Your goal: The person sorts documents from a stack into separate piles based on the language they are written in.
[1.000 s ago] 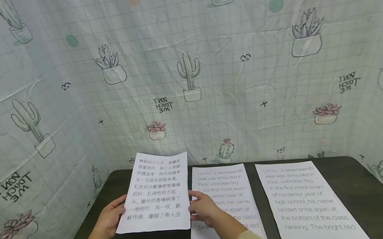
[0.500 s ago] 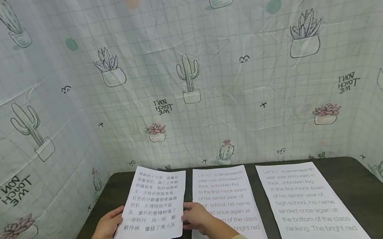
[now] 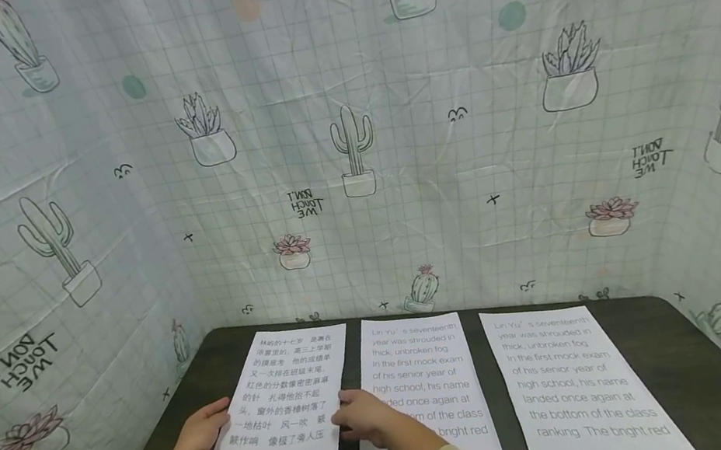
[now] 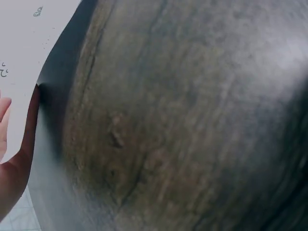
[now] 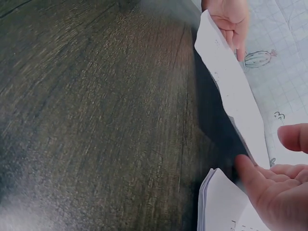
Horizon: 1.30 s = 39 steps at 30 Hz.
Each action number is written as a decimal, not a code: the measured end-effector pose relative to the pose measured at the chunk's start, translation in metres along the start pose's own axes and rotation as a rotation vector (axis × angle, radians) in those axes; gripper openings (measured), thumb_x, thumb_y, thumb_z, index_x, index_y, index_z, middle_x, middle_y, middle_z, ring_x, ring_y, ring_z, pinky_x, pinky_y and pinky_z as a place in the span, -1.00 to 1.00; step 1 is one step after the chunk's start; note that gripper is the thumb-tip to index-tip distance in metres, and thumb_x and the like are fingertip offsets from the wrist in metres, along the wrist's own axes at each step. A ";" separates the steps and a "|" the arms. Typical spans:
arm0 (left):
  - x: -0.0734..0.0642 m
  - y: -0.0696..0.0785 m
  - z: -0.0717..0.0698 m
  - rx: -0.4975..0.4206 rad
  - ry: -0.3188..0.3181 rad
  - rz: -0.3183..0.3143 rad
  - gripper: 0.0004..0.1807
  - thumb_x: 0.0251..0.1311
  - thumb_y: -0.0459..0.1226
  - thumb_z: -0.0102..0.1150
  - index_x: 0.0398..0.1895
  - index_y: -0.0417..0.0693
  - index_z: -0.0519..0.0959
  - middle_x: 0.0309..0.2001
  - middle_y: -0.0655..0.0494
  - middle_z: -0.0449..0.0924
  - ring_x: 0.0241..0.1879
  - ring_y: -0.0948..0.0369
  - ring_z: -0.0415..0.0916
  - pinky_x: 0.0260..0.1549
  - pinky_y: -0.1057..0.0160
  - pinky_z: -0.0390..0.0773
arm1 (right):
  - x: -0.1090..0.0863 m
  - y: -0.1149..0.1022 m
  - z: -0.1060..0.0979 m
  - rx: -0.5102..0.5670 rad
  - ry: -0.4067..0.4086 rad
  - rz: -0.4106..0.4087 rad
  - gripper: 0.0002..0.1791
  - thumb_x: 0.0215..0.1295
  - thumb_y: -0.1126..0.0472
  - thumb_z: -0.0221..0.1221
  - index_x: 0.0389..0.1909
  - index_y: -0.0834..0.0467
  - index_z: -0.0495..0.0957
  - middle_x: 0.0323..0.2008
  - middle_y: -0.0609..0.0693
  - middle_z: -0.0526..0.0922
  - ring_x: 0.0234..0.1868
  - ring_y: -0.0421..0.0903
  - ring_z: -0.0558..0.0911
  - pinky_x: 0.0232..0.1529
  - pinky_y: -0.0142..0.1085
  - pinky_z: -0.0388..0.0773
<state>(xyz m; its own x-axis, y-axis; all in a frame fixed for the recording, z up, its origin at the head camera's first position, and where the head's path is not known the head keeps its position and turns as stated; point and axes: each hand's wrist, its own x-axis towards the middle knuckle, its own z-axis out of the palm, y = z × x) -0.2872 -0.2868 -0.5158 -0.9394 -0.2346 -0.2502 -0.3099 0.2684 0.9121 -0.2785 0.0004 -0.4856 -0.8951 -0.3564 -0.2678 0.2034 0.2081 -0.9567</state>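
Note:
A white stack of paper printed with Chinese characters (image 3: pixel 289 401) is held close over the dark table by both hands, with a shadow beneath it in the right wrist view. My left hand (image 3: pixel 204 435) pinches its left edge; the left wrist view shows a finger (image 4: pixel 32 120) under the paper and the thumb over it. At the opposite edge is my right hand (image 3: pixel 365 415), thumb above and fingers along the side. My right forearm crosses a second stack, printed in English (image 3: pixel 419 373), hiding part of its text.
Another English-printed stack (image 3: pixel 576 380) lies on the right side of the dark wooden table (image 3: pixel 692 353). A cactus-patterned cloth (image 3: pixel 426 191) hangs around the table's back and sides.
Both hands have lowered the Chinese-printed paper toward the table, bringing it slightly left and nearer to me. The two English-printed stacks have stayed in place.

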 end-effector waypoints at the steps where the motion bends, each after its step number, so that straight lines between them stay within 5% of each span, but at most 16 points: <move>1: 0.001 0.000 0.000 -0.001 0.001 0.002 -0.45 0.43 -0.34 -0.18 0.43 -0.37 0.15 0.38 -0.44 0.18 0.29 -0.22 0.28 0.17 -0.13 0.41 | 0.000 -0.001 0.000 -0.010 0.003 0.002 -0.32 0.23 0.43 0.07 0.35 0.56 0.13 0.21 0.48 0.41 0.23 0.34 0.49 0.10 0.05 0.59; 5: 0.004 0.003 -0.001 0.006 0.003 -0.001 -0.42 0.41 -0.32 -0.21 0.44 -0.41 0.09 0.39 -0.48 0.11 0.40 -0.30 0.10 0.35 -0.22 0.19 | 0.000 -0.003 -0.001 -0.052 0.014 0.008 -0.31 0.24 0.38 0.11 0.37 0.51 0.15 0.28 0.49 0.34 0.26 0.35 0.45 0.12 0.04 0.57; 16: -0.006 0.022 0.007 0.164 0.057 0.065 -0.40 0.36 -0.29 -0.15 0.41 -0.41 0.15 0.41 -0.47 0.08 0.39 -0.35 0.06 0.35 -0.32 0.11 | -0.008 -0.007 -0.018 -0.110 0.026 -0.022 -0.36 0.25 0.34 0.14 0.36 0.41 0.26 0.19 0.42 0.48 0.16 0.31 0.55 0.02 0.01 0.63; 22: -0.015 0.043 0.032 0.162 0.002 0.112 -0.35 0.37 -0.26 -0.10 0.46 -0.35 0.08 0.46 -0.44 -0.03 0.45 -0.33 -0.05 0.39 -0.29 0.06 | -0.010 -0.003 -0.035 -0.090 0.058 -0.026 -0.36 0.24 0.33 0.13 0.36 0.36 0.28 0.16 0.39 0.51 0.11 0.25 0.60 0.00 -0.02 0.64; 39: -0.037 0.078 0.127 -0.048 -0.216 0.246 -0.36 0.27 -0.30 0.07 0.40 -0.36 0.23 0.41 -0.40 0.19 0.35 -0.26 0.27 0.23 -0.08 0.46 | -0.036 0.005 -0.096 -0.103 0.143 -0.025 -0.36 0.31 0.26 0.11 0.39 0.34 0.25 0.20 0.36 0.47 0.13 0.20 0.59 0.01 -0.07 0.65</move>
<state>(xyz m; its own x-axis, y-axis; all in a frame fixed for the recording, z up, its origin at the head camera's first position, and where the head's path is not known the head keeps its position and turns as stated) -0.2950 -0.1388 -0.4770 -0.9962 0.0370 -0.0791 -0.0676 0.2472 0.9666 -0.2838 0.1016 -0.4698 -0.9482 -0.2312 -0.2180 0.1451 0.2953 -0.9443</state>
